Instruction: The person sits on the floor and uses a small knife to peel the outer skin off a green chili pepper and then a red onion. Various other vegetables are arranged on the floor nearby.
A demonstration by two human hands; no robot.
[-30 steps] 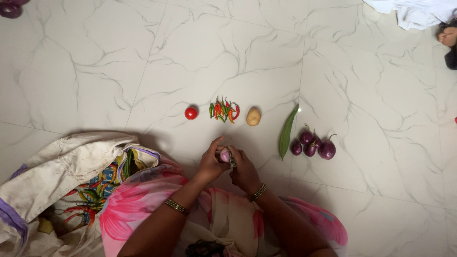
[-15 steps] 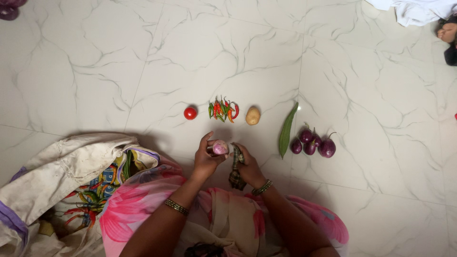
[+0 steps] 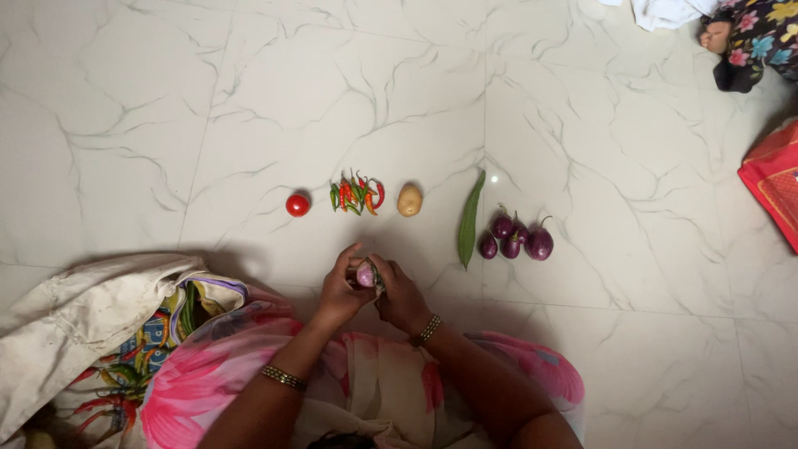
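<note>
My left hand [image 3: 341, 288] holds a small pinkish-purple onion [image 3: 365, 274] low over the white marble floor. My right hand [image 3: 401, 295] presses a dark patterned cloth [image 3: 378, 280] against the onion's right side. Both hands are close together in front of my lap. On the floor beyond them lie, in a row, a red tomato [image 3: 298, 204], a bunch of red and green chillies [image 3: 356, 193], a potato [image 3: 409, 200], a long green pod [image 3: 470, 219] and several small purple brinjals [image 3: 515, 241].
An open cloth bag [image 3: 100, 324] with a printed vegetable pattern lies at my left. Another person's foot [image 3: 715, 37] and flowered garment [image 3: 761, 37] are at the top right, with white cloth [image 3: 665, 12] beside them. A red cloth [image 3: 773, 179] lies at the right edge.
Half a second ago my hands were apart, the cloth hanging from my right hand. Now they are together again with the cloth on the onion. The view has shifted right and down.
</note>
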